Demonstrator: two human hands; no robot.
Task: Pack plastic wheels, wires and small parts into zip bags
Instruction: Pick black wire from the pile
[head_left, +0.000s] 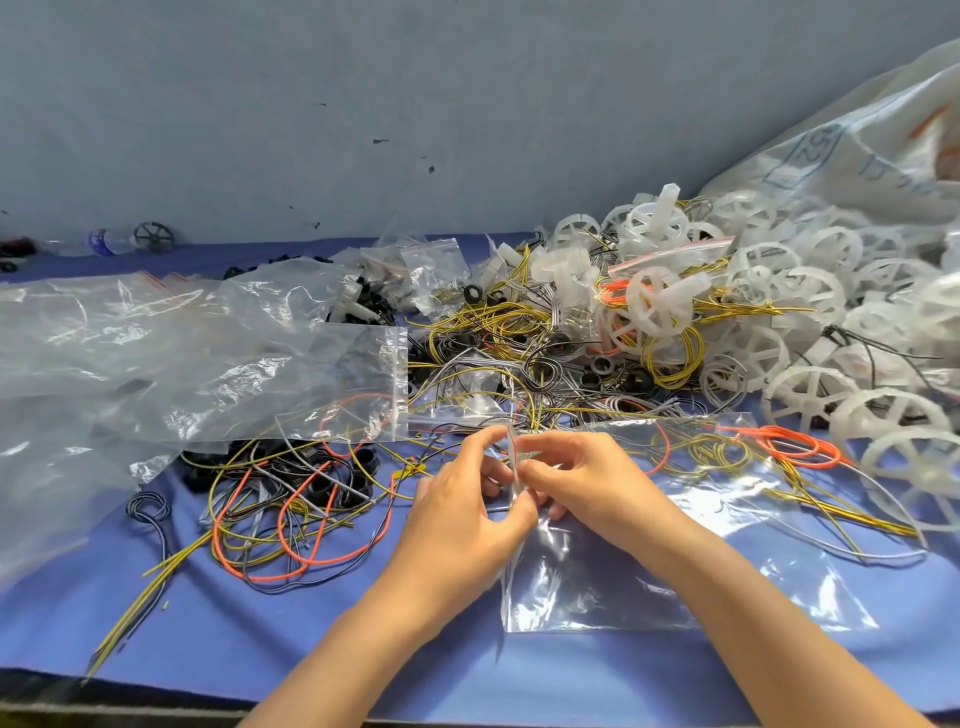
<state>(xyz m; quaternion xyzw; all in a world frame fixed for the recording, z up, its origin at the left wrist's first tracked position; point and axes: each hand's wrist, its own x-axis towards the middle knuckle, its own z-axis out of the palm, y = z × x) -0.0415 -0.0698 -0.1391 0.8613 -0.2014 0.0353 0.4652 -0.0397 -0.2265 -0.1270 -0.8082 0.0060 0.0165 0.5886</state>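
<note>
Clear plastic zip bag (649, 582) lies on the blue cloth tabletop (270, 639), its mouth edge lifted at centre and its body trailing toward 4 o'clock. Left hand (467, 504) and right hand (587, 478) both pinch that edge, thumb against fingertips, probably to part the zip for filling. Translucent white spoked plastic wheels (810, 332) are heaped at 2 o'clock. Tangled yellow, orange and black wires (280, 519) lie at 9, within reach.

Bare left hand (462, 512), bare right hand (587, 483), slim fingers (475, 444), sleeveless bare forearms (753, 613)
</note>
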